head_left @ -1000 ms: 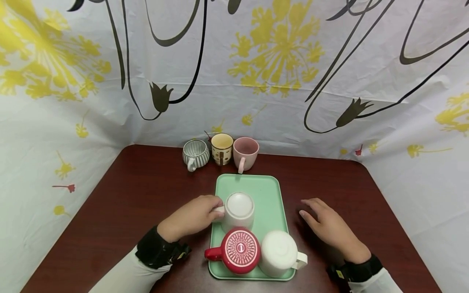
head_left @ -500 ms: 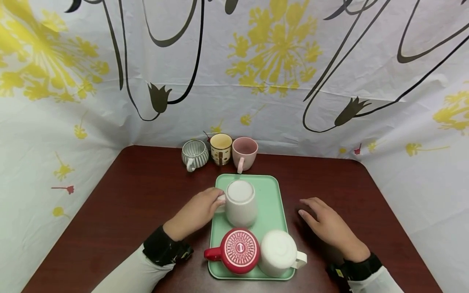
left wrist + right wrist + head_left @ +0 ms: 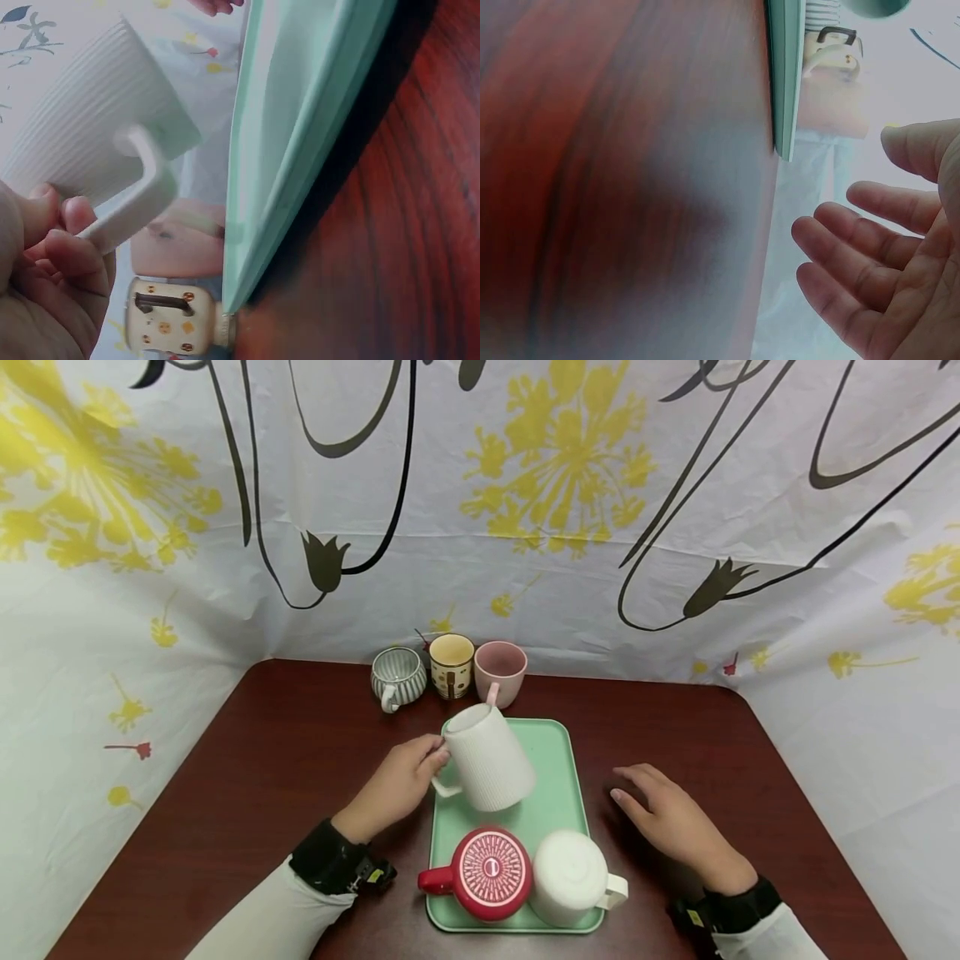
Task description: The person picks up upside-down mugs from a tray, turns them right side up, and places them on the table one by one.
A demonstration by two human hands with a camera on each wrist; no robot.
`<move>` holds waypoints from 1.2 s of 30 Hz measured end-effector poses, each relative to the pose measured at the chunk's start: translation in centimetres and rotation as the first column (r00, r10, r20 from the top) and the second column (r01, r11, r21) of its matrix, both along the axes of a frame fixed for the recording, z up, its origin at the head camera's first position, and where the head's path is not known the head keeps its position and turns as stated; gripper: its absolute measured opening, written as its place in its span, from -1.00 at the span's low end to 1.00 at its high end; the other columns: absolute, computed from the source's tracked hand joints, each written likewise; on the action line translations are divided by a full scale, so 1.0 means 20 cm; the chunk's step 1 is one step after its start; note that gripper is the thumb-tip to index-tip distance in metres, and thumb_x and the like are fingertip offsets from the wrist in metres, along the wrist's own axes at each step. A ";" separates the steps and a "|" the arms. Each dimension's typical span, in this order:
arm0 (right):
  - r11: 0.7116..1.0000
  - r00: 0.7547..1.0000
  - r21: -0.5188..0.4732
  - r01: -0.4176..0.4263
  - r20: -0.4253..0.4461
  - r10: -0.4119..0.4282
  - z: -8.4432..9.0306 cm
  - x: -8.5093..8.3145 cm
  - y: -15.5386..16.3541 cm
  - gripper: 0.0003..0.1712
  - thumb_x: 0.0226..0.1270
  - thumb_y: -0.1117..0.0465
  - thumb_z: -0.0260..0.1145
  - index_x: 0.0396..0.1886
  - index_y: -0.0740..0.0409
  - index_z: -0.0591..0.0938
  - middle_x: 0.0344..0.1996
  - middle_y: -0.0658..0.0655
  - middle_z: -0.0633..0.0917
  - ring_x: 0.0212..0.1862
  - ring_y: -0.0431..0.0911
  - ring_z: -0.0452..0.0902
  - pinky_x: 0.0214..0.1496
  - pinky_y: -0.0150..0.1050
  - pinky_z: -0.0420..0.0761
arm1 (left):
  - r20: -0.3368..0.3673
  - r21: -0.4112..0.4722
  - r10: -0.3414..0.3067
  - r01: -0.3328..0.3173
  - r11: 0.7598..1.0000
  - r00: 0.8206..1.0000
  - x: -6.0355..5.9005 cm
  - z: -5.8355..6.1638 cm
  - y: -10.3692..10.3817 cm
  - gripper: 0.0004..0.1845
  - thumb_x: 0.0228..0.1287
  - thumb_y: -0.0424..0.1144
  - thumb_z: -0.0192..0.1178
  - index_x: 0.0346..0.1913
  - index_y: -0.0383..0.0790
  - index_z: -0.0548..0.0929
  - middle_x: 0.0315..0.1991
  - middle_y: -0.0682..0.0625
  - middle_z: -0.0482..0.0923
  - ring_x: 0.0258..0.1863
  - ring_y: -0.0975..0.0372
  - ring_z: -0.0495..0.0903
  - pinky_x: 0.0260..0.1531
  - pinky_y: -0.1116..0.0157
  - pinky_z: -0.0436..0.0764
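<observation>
Mug (image 3: 491, 760) is tilted over tray (image 3: 543, 752); left hand (image 3: 396, 781) grips its handle. Right hand (image 3: 675, 822) is beside tray, fingers relaxed, holding nothing. Judgement: turn slowly, grip firm, clear of red mug (image 3: 491, 872).

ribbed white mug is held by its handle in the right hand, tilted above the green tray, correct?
Wrong hand: the head view shows the left hand holding the ribbed white mug by its handle, tilted above the green tray.
</observation>
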State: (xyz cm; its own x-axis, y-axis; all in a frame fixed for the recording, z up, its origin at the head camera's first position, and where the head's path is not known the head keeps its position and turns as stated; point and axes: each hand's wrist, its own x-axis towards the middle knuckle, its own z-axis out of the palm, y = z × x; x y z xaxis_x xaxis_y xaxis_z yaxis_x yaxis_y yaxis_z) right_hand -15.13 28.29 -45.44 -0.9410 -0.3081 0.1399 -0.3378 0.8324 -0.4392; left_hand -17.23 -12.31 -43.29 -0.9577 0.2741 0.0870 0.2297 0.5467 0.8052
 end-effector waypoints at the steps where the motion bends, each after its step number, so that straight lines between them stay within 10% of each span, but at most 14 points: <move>1: 1.000 1.000 0.000 0.000 0.000 0.000 0.00 0.00 0.00 -0.55 0.60 0.05 0.25 0.32 0.17 0.59 0.16 0.13 0.66 0.22 0.12 0.63 0.18 0.19 0.63 | 0.016 0.029 0.008 -0.009 1.000 1.000 0.00 0.00 0.00 -0.78 0.66 -0.16 0.04 -0.17 -0.20 0.58 -0.33 0.04 0.53 -0.34 0.24 0.48 -0.31 0.30 0.50; 6: 1.000 1.000 -0.002 0.002 0.001 -0.002 0.00 0.00 0.00 -0.55 0.60 0.04 0.24 0.32 0.16 0.59 0.17 0.12 0.66 0.23 0.12 0.63 0.19 0.18 0.62 | 0.169 0.236 0.035 -0.075 0.969 0.985 -0.03 -0.02 0.00 -0.71 0.67 -0.19 0.01 -0.20 -0.33 0.59 -0.40 -0.03 0.52 -0.53 0.25 0.40 -0.48 0.37 0.42; 18: 1.000 1.000 -0.015 -0.008 0.012 0.008 -0.01 0.00 0.00 -0.54 0.61 0.02 0.23 0.32 0.16 0.59 0.16 0.11 0.66 0.23 0.11 0.62 0.20 0.18 0.62 | 0.490 0.544 0.008 -0.313 0.779 0.872 -0.05 -0.07 0.04 -0.65 0.71 -0.20 -0.09 -0.09 -0.47 0.55 -0.41 0.03 0.48 -0.53 0.32 0.34 -0.46 0.46 0.39; 36: 0.997 0.997 -0.010 -0.078 -0.021 0.077 0.08 -0.01 -0.06 -0.56 0.60 0.02 0.24 0.31 0.13 0.61 0.17 0.08 0.66 0.20 0.03 0.64 0.14 0.09 0.65 | 0.527 0.736 -0.200 -0.325 0.593 0.826 -0.06 -0.03 0.09 -0.72 0.73 -0.25 -0.21 -0.15 -0.24 0.49 -0.35 0.12 0.48 -0.43 0.45 0.45 -0.48 0.56 0.39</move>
